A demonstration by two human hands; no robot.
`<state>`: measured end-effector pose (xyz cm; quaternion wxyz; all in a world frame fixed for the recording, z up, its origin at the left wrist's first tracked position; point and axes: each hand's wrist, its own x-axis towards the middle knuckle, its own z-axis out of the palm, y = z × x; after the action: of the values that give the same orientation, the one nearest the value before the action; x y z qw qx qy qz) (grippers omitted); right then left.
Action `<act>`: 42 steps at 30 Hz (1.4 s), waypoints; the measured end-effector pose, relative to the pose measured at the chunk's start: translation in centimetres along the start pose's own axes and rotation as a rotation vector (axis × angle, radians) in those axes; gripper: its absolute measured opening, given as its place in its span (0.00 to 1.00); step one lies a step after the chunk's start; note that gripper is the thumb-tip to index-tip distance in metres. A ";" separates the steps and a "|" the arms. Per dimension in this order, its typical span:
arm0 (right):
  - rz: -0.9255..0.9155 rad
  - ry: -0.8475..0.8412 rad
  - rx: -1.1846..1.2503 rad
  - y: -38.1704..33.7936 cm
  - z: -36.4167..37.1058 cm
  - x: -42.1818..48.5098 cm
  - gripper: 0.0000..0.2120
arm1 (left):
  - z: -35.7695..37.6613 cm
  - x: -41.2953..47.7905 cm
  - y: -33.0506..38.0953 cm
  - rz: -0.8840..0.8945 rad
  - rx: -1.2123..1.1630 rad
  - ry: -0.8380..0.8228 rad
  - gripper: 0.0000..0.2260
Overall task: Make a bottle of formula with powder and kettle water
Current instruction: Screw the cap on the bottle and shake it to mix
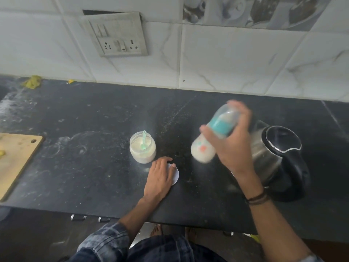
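My right hand [233, 140] grips a capped baby bottle [204, 148] with a teal collar, held tilted above the black counter [94, 129] and blurred by motion; milky white liquid fills its lower part. My left hand [160, 176] rests flat on a white round lid [176, 175] lying on the counter. Just behind that hand stands an open jar of white formula powder [143, 148] with a green scoop [144, 140] stuck in it. A steel electric kettle [275, 157] with a black lid and handle stands right of the bottle.
A wooden cutting board [15, 159] lies at the counter's left edge. A wall socket panel [117, 36] sits on the tiled wall behind. Yellow-green scraps [33, 82] lie at the back left. Powder dust streaks the counter.
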<state>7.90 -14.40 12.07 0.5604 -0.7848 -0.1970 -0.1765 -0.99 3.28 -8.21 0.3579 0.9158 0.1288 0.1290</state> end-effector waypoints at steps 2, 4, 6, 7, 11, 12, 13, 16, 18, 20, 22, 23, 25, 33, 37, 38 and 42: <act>0.000 -0.012 0.032 0.1 -0.2 -0.5 0.36 | 0.0 0.0 0.0 -0.003 -0.009 -0.009 0.17; -0.087 0.198 0.085 -1.3 -0.9 -0.3 0.36 | -0.1 0.0 0.1 -0.007 -0.006 -0.005 0.14; -0.140 0.375 0.075 -2.4 -1.0 -0.2 0.38 | 0.0 0.0 0.0 -0.009 -0.002 -0.003 0.12; -0.125 0.403 0.041 -2.2 -0.7 -0.4 0.39 | 0.0 0.0 -0.1 -0.004 -0.002 -0.001 0.13; 0.047 -0.019 -0.015 -0.2 0.0 -0.9 0.37 | -0.2 -0.1 0.1 0.004 -0.012 -0.012 0.18; 0.031 0.017 0.018 -0.3 -0.2 -0.8 0.38 | -0.1 -0.1 0.1 -0.001 -0.015 -0.014 0.18; -0.009 0.108 0.051 -0.5 -0.6 -0.4 0.38 | -0.2 -0.1 0.1 -0.007 -0.015 -0.011 0.18; -0.133 0.372 0.046 -2.2 -1.4 -0.2 0.35 | -0.1 -0.1 0.1 -0.006 -0.010 -0.008 0.18; -0.088 0.327 -0.009 -1.4 -0.8 -0.5 0.37 | -0.2 -0.1 0.2 0.003 -0.005 -0.007 0.18; 0.011 0.065 -0.004 -0.2 -0.1 -0.9 0.35 | -0.2 0.0 0.2 0.006 -0.004 -0.008 0.18; 0.022 0.080 0.031 -0.2 -0.4 -1.2 0.36 | -0.2 -0.2 0.3 -0.004 -0.007 -0.020 0.18; -0.013 0.179 0.049 -0.7 -0.8 -1.0 0.36 | -0.2 -0.1 0.3 -0.009 -0.009 -0.019 0.18; -0.089 0.370 0.068 -2.2 -1.5 -1.0 0.36 | -0.2 -0.2 0.4 -0.010 -0.004 -0.017 0.15; -0.083 0.280 0.087 -1.8 -1.7 -0.3 0.36 | -0.3 -0.1 0.4 -0.016 -0.011 -0.018 0.18; -0.182 0.463 0.070 -2.9 -2.1 -0.1 0.39 | -0.2 0.0 0.4 -0.009 -0.007 -0.004 0.20; -0.120 0.378 0.060 -2.1 -1.7 -0.3 0.38 | -0.2 -0.1 0.4 -0.002 -0.004 -0.007 0.20; -0.078 0.168 0.087 -1.4 -1.4 -0.6 0.36 | -0.1 -0.1 0.2 -0.012 -0.013 -0.013 0.19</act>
<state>6.57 -15.40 13.37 0.6011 -0.7341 -0.1870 -0.2546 -1.09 3.17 -7.97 0.3657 0.9134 0.1312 0.1215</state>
